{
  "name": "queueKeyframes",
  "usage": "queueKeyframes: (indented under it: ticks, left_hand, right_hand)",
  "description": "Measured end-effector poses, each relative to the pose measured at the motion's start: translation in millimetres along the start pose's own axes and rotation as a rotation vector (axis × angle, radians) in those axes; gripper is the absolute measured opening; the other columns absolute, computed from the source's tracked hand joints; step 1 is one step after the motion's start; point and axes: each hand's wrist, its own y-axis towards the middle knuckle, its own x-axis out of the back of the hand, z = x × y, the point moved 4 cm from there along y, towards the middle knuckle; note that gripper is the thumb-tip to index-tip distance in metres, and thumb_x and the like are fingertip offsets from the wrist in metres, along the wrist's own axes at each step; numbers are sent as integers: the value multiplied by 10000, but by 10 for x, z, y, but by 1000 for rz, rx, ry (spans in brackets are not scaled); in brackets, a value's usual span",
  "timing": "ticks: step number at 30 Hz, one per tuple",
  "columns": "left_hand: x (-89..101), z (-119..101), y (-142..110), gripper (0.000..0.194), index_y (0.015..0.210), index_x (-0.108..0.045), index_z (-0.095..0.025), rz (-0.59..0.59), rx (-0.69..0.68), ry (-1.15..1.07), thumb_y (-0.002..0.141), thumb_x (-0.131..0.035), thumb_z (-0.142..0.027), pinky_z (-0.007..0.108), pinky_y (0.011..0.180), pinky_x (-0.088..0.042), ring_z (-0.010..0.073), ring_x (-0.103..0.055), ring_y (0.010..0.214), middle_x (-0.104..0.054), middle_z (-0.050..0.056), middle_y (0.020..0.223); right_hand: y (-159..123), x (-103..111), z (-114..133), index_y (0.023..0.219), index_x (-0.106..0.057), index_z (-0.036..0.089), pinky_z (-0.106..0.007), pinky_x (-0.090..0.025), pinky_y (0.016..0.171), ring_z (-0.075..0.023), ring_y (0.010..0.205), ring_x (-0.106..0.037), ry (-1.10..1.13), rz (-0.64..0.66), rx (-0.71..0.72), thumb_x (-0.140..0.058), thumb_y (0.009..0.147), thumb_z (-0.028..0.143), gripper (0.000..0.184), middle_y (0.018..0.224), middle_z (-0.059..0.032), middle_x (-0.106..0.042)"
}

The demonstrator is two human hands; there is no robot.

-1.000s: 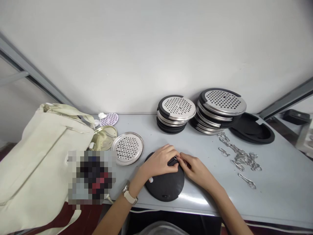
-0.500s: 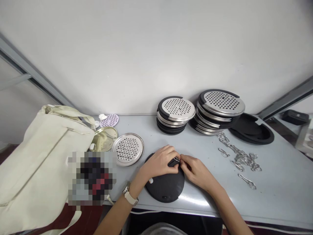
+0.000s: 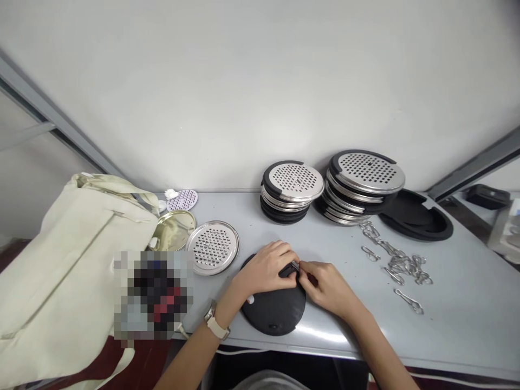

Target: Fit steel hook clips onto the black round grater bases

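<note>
In the head view, a smooth, matt black disc (image 3: pixel 276 311) lies near the front edge of the grey counter (image 3: pixel 455 325), between the person's two bare hands. The left hand (image 3: pixel 266 268) is laid over its far part, fingers curled and clamped on a black portion of it. The right hand (image 3: pixel 325 284) has thumb and forefinger pinched together on a small metal piece (image 3: pixel 295 265) at the disc's far right side; its exact shape is mostly hidden. A watch with a pale band (image 3: pixel 216 322) circles the left wrist.

To the right lies a loose tangle of shiny bent-wire clips (image 3: pixel 406 265). Behind stand a shorter stack (image 3: pixel 296 181) and a taller stack (image 3: pixel 371 170) of round plates, each topped by perforated silvery metal with a partial black rim. To the left rests a round metal grater plate (image 3: pixel 215 249) with raised teeth; farther back is a lilac perforated oval (image 3: pixel 182 200).

The counter's surface is smooth and glossy, backed by a plain pale wall (image 3: pixel 260 81), with grey metal bars (image 3: pixel 52 116) on both sides.

A cream cloth bag (image 3: pixel 81 260) slumps at the left, its contents hidden. Beside it sits a shallow gold-toned tin (image 3: pixel 176 225). At the far right, a black round piece (image 3: pixel 441 225) has a raised rim around a sunken middle.
</note>
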Motion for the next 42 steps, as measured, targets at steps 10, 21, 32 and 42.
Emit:
queueKeyframes:
  ticks: [10,21,32,42]
  left_hand:
    - [10,-27,2,149,907,-511,-177,-6,-11,55,777,-537,-243,344,848,-371,205,-494,906,-568,40,898]
    - [21,-27,0,106,906,-516,-187,-8,-1,30,812,-508,-236,345,857,-360,196,-517,911,-596,33,880]
    - [-1,-25,-2,157,898,-493,-189,-6,7,56,747,-528,-209,349,846,-370,203,-507,890,-580,36,873]
    - [13,-16,-4,144,917,-516,-195,-20,15,-24,775,-537,-203,341,874,-364,190,-550,893,-624,23,875]
  right_hand:
    - [11,-9,0,664,-453,196,-235,-319,557,-128,538,-509,7,-10,-4,-363,860,218,216,589,1,-554]
    - [10,-13,-9,660,-478,193,-236,-321,559,-131,537,-516,-4,-18,-7,-356,870,230,245,584,-6,-560]
    - [15,-3,6,638,-479,193,-239,-307,552,-125,524,-505,-8,-17,-17,-359,870,235,265,573,-2,-562]
    - [10,-34,-21,646,-473,194,-243,-319,578,-136,558,-532,-20,3,-10,-349,876,233,265,593,-6,-576]
